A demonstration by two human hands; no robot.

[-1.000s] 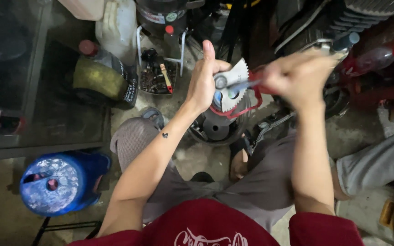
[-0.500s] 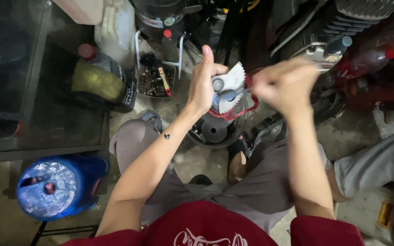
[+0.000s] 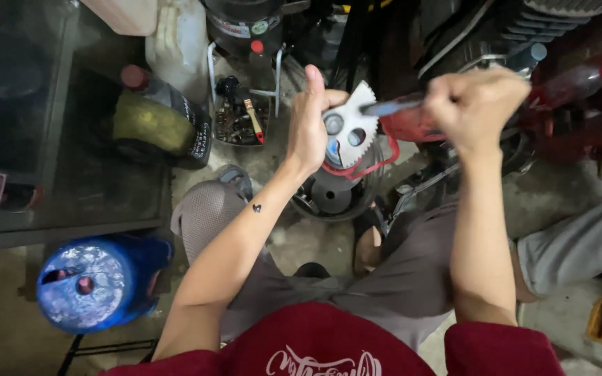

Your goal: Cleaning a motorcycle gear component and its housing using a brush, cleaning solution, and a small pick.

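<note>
The scene is lit softly and evenly from above, with no hard shadows cast. The forearms and the pale toothed plate [image 3: 351, 124] are rendered brightly, while the upper right corner around the dark machinery [image 3: 496, 28] is left dim and murky. A bluish glare is seen on the top of the blue canister [image 3: 88, 282]. The right hand [image 3: 479, 104] is smeared by motion blur, and the tool [image 3: 391, 108] in it is softened too. The left hand [image 3: 311, 125] is shown sharper. Straight lines near the edges are bent by wide-angle distortion.
</note>
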